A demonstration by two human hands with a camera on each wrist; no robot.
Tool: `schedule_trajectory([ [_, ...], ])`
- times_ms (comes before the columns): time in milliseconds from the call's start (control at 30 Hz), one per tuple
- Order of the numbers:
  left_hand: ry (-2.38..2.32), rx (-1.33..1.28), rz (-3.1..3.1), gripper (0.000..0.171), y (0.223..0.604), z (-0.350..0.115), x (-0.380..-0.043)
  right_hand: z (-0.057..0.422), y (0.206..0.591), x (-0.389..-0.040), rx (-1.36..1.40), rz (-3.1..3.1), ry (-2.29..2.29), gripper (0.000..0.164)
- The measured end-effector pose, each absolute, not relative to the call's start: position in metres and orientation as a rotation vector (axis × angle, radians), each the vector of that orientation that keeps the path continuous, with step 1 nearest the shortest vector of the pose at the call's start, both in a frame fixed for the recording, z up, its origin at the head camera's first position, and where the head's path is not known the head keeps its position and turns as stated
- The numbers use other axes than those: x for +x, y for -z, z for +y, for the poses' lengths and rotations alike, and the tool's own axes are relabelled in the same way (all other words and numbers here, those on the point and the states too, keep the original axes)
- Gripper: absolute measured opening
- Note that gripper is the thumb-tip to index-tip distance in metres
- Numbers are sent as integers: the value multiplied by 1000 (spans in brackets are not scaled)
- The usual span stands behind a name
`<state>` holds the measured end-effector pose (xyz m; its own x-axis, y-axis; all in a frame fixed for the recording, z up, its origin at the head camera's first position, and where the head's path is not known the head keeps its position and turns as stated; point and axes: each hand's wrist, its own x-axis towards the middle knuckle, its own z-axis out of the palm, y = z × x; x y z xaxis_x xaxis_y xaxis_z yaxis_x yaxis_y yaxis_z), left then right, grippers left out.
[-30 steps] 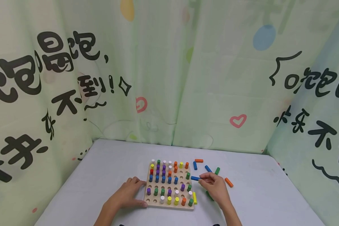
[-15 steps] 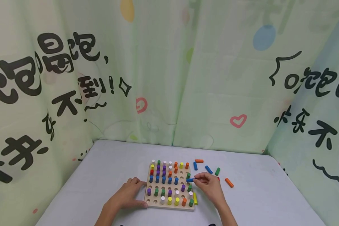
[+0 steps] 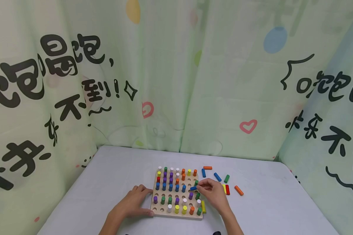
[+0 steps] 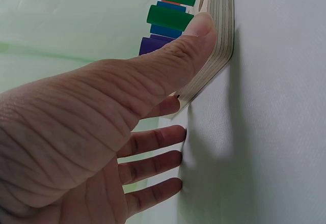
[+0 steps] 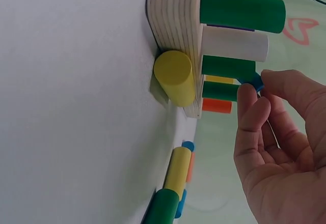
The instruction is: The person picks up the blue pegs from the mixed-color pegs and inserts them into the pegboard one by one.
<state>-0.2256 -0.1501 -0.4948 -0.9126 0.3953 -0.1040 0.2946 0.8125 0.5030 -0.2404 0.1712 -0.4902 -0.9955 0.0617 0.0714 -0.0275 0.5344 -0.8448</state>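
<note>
A square wooden pegboard [image 3: 166, 214] bears rows of coloured pegs, among them a row of blue pegs [image 3: 170, 187]. My right hand [image 3: 214, 194] pinches a blue peg [image 3: 193, 188] between thumb and fingertips. The peg lies tilted nearly flat over the board's right part, level with the blue row; in the right wrist view only its end shows beside green pegs [image 5: 229, 67]. My left hand [image 3: 133, 202] rests against the board's left side, its thumb [image 4: 196, 35] on the front corner edge and its other fingers extended by the table.
Loose pegs lie right of the board: an orange peg [image 3: 207, 167], a blue peg [image 3: 217, 177], a green peg [image 3: 226, 178], a red peg [image 3: 227, 190] and another orange one. A yellow peg [image 3: 204, 207] lies against the board's right edge. A printed curtain [image 3: 223, 130] hangs behind the table.
My right hand has moved left with the blue peg, from beside the board to over its right part. Red and yellow loose pegs have come into view behind it. The left hand stays put.
</note>
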Motion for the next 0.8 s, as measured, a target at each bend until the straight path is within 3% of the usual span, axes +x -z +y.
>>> schedule_trajectory([
  [800,-730,527,2795,81,498,-149,-227,158,485,-241,67,-2698,-1471,17],
])
